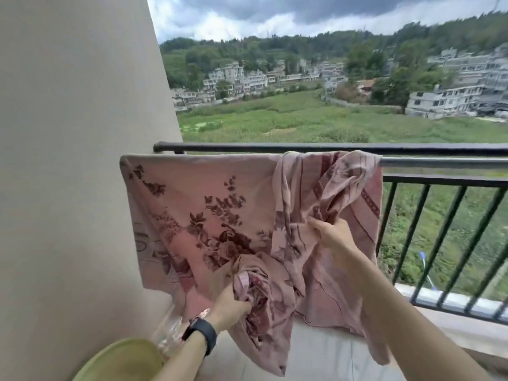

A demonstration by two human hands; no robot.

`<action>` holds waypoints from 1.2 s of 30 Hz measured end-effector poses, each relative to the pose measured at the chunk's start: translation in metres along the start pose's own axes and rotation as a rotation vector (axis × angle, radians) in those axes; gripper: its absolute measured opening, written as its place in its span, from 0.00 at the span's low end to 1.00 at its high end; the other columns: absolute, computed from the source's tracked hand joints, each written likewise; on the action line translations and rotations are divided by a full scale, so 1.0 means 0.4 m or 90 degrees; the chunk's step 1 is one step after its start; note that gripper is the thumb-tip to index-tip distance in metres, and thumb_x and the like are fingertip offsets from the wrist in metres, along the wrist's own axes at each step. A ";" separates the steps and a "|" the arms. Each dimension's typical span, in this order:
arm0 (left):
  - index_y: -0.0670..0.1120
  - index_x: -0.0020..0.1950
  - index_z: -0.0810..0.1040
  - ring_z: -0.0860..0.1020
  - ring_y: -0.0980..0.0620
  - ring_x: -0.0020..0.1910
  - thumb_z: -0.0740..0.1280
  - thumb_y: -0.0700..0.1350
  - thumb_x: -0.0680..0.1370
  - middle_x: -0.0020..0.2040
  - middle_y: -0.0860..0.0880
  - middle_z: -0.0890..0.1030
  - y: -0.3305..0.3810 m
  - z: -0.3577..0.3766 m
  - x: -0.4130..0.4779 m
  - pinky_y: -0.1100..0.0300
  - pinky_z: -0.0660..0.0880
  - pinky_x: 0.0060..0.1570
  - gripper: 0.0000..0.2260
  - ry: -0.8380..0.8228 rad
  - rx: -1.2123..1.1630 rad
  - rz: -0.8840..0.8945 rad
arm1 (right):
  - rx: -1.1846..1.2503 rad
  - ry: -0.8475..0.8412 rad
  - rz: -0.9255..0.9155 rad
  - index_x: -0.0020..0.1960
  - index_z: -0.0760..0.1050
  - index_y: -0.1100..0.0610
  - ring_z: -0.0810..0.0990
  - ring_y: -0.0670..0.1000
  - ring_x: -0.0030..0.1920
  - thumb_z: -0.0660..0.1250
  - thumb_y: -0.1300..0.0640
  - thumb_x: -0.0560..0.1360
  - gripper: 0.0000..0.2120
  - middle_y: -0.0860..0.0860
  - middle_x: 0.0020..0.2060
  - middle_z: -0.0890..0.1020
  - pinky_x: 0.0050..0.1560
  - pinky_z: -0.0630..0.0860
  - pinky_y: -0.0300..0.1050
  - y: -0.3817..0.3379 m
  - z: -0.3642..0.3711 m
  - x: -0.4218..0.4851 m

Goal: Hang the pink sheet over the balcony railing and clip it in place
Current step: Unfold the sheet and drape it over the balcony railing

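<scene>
**A:** How far along do you reckon you are?

**B:** About halfway, I'd say. The pink sheet is already draped over the railing, flat by the wall, but the right part is twisted. Your left hand is clenched on a bunched wad, and your right hand is pinching a fold higher up.

**A:** Clips?

**B:** None visible. There's a green basin at your feet, nothing blocking you.
</scene>
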State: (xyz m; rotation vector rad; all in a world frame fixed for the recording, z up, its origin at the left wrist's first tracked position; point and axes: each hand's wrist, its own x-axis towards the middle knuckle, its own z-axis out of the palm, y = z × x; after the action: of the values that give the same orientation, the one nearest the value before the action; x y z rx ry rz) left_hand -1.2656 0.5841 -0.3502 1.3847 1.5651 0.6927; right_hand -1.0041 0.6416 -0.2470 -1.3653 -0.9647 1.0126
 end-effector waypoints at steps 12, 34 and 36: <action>0.45 0.67 0.73 0.74 0.45 0.49 0.64 0.37 0.75 0.54 0.44 0.78 -0.109 -0.155 -0.090 0.54 0.70 0.50 0.20 0.356 -0.221 -0.150 | -0.066 0.316 -0.008 0.49 0.73 0.52 0.80 0.56 0.47 0.63 0.40 0.76 0.15 0.47 0.41 0.79 0.43 0.74 0.49 0.158 -0.159 -0.050; 0.45 0.34 0.82 0.81 0.49 0.35 0.70 0.41 0.66 0.33 0.47 0.83 -0.183 -0.084 -0.120 0.58 0.77 0.40 0.02 0.127 -0.184 -0.128 | 0.150 0.159 0.208 0.54 0.82 0.59 0.83 0.51 0.33 0.69 0.53 0.76 0.11 0.53 0.37 0.85 0.34 0.77 0.43 0.356 -0.102 -0.162; 0.47 0.32 0.76 0.78 0.49 0.34 0.71 0.46 0.64 0.32 0.49 0.79 -0.241 -0.046 -0.122 0.58 0.71 0.35 0.05 0.048 0.038 -0.183 | -0.110 0.295 0.156 0.54 0.81 0.60 0.81 0.57 0.43 0.65 0.51 0.77 0.14 0.56 0.44 0.85 0.44 0.73 0.46 0.414 -0.193 -0.171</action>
State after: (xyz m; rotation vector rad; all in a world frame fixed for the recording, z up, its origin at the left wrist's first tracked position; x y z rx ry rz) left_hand -1.3281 0.5192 -0.4130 1.1547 1.8133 0.5308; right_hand -0.9519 0.5470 -0.4093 -1.7969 -0.5548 0.7483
